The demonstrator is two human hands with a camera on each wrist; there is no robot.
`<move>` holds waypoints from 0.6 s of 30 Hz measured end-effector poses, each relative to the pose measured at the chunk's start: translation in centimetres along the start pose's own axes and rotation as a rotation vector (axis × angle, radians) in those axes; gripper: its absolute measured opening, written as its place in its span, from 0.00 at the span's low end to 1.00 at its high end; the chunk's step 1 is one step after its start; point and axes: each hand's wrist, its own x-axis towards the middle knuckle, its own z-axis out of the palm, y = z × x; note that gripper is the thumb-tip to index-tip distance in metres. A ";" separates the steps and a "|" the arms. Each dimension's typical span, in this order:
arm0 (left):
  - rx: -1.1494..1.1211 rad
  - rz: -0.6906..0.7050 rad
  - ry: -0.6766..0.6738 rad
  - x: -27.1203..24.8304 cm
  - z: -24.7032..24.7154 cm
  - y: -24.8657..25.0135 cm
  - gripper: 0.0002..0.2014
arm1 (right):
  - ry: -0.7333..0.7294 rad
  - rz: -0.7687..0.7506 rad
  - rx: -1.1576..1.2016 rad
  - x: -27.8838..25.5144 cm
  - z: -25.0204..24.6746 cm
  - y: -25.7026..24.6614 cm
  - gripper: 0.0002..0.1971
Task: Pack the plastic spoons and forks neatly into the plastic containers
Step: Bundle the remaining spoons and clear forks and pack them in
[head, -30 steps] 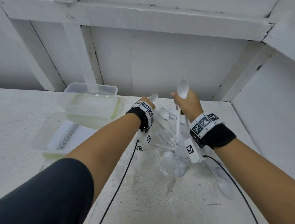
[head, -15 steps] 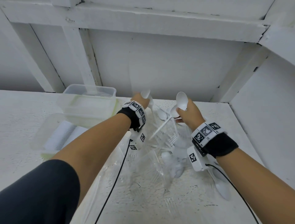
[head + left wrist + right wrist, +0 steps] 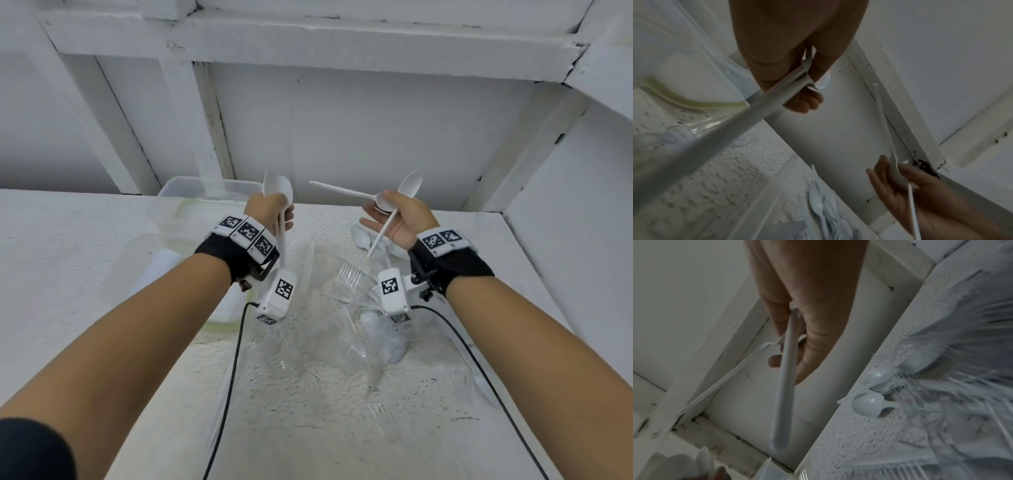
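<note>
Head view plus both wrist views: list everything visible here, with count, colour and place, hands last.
Spoons in left hand: at least two, white, bowls up.
Spoons in right hand: two, white, crossed.
Loose spoons: several, white, on the table.
Forks: many, clear, heaped mid-table.
Containers: two, clear, far left of the table.
Table: one, white.
Left hand: grips spoons.
Right hand: holds spoons.

White spoons (image 3: 278, 192) upright in left hand (image 3: 270, 212); two in right hand (image 3: 399, 219); clear forks (image 3: 349, 274) piled; containers (image 3: 191, 192) far-left.
</note>
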 end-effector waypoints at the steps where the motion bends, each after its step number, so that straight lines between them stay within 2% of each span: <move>1: 0.000 -0.002 -0.020 -0.4 -0.2 -0.1 0.05 | 0.015 -0.008 0.022 0.0 0.1 0.0 0.03; 6: 0.026 -0.009 -0.066 -1.1 -0.6 -0.9 0.10 | 0.038 -0.032 0.044 -0.4 0.4 -0.2 0.09; 9: 0.106 -0.003 -0.054 -1.0 -0.1 -1.0 0.07 | 0.117 -0.057 -0.146 -0.7 0.1 -0.6 0.10; 14: 0.389 0.018 -0.111 -0.3 2.7 -1.1 0.14 | 0.154 -0.142 -0.493 -1.2 -2.6 -1.6 0.08; 18: 0.535 0.037 -0.146 0.4 6.5 -1.3 0.10 | 0.209 -0.171 -0.410 -1.8 -5.8 -2.9 0.06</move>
